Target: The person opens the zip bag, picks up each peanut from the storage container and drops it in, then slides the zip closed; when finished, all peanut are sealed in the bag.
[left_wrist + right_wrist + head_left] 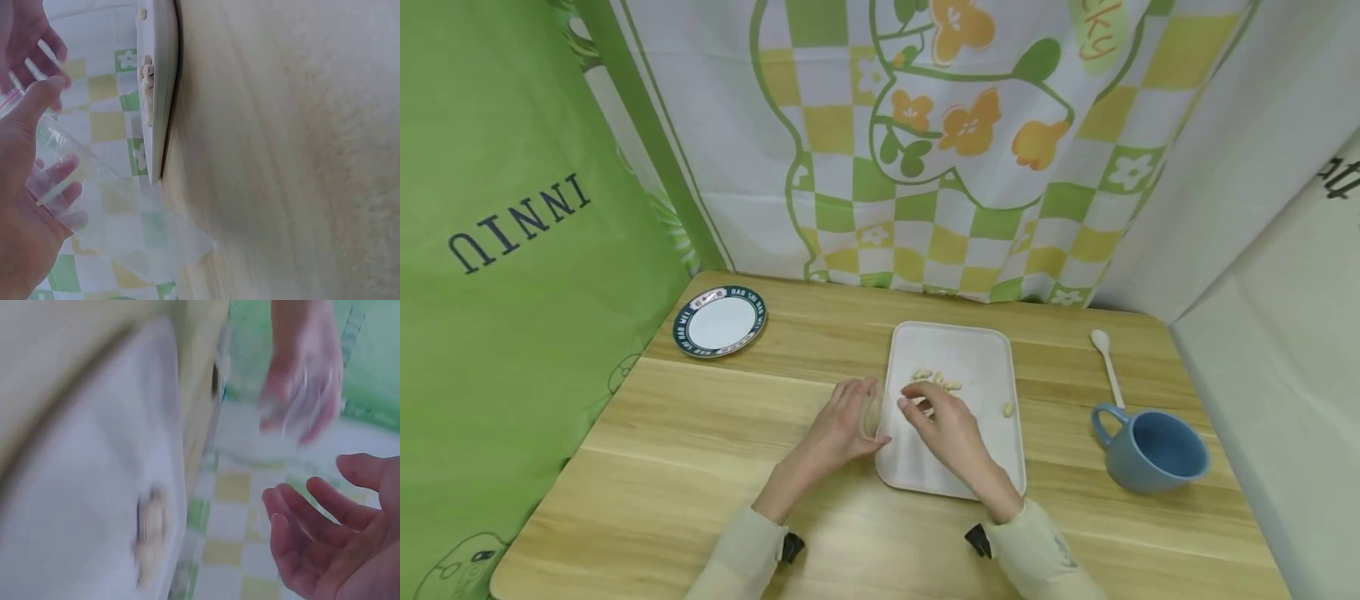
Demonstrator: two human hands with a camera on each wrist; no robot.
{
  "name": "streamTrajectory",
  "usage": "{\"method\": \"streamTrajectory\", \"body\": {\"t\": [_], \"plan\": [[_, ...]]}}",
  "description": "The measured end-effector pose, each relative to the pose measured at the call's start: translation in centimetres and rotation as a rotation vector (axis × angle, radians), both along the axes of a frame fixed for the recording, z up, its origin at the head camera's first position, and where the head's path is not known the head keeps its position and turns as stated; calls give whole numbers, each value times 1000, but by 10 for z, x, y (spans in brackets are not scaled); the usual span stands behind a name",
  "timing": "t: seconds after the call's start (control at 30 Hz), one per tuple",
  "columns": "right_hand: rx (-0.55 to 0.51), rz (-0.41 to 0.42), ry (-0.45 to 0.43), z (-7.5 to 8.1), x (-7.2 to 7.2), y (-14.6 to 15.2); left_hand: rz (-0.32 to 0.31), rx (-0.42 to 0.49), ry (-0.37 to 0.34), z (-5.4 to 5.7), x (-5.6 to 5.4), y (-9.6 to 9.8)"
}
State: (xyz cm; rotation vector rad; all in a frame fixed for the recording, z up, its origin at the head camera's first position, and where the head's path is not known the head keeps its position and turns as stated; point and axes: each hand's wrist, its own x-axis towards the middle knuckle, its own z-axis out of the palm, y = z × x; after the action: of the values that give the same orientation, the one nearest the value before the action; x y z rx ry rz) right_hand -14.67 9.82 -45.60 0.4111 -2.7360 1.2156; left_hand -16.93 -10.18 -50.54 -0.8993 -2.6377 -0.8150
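Observation:
My left hand [838, 425] holds a clear plastic zip bag [128, 215] at the tray's left edge. In the left wrist view the bag hangs down from between thumb and fingers, and a pink strip shows near its mouth. Close by, over the white tray [958, 346], is my right hand [951, 429]. Its fingers are loosely bent with nothing between them in the right wrist view. Several peanuts [952, 386] in their shells lie together beyond the right hand, and a single peanut [1007, 409] sits near the tray's right rim.
A blue mug [1157, 454] stands on the right side of the wooden table [647, 442], with a white spoon [1107, 362] behind it. At the back left lies a plate [721, 322] with a dark green patterned rim. Curtains [910, 242] border the table's back.

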Motion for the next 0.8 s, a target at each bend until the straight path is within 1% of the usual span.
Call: {"method": "streamTrajectory", "body": {"t": [0.07,0.17,0.27,0.4,0.5,0.6,0.67,0.8], "plan": [[49,-30,31,2,-9,18,10,10,-10,2,-2,-2],[158,-59,49,-1,-25,49,16,35,-13,3,-3,-4],[281,-88,19,-5,-37,82,18,52,-18,3,-3,-6],[414,-125,-42,-11,-46,112,21,64,-12,3,-3,-10],[479,-107,-84,-18,-48,121,15,81,-5,2,-4,-11],[524,-67,-119,-25,-49,123,13,91,-2,0,-4,-12],[545,-53,-131,-31,-49,123,12,88,-1,0,-4,-12],[548,-39,-116,-39,-51,125,6,87,4,-2,-4,-12]]}}
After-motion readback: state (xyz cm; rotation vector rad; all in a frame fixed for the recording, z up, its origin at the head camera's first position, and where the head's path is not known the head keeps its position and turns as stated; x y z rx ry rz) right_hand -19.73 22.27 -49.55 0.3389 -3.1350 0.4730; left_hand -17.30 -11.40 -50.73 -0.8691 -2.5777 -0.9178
